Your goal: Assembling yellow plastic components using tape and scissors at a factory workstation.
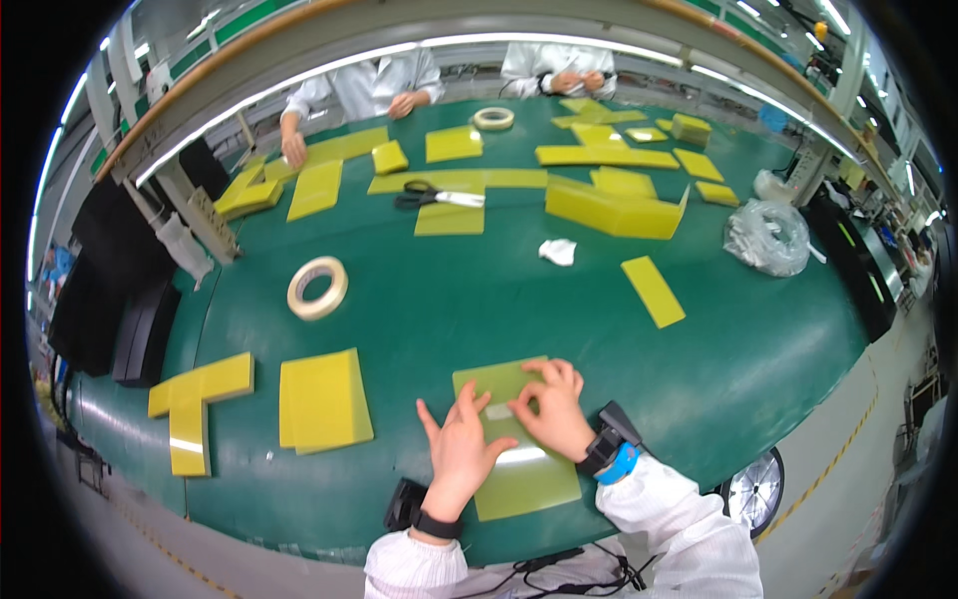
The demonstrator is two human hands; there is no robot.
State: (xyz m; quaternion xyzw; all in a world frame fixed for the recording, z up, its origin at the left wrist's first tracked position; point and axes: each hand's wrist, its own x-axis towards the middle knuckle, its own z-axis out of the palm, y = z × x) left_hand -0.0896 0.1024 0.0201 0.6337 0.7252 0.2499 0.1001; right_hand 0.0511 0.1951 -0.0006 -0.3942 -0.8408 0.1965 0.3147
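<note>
I'm looking down at a factory assembly bench: a long green work mat strewn with cut yellow sheets, tape rolls and scissors. At the far side sit co-workers in white coats (only sleeves and hands show clearly). Strip lights run overhead, and yellow-striped floor marking lies near right.

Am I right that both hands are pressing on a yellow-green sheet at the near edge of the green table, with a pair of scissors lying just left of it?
Not quite. In the head view, the left hand and right hand do press on the yellow-green sheet at the near edge of the green table. But the scissors lie far across the table; a stack of yellow sheets is just left.
</note>
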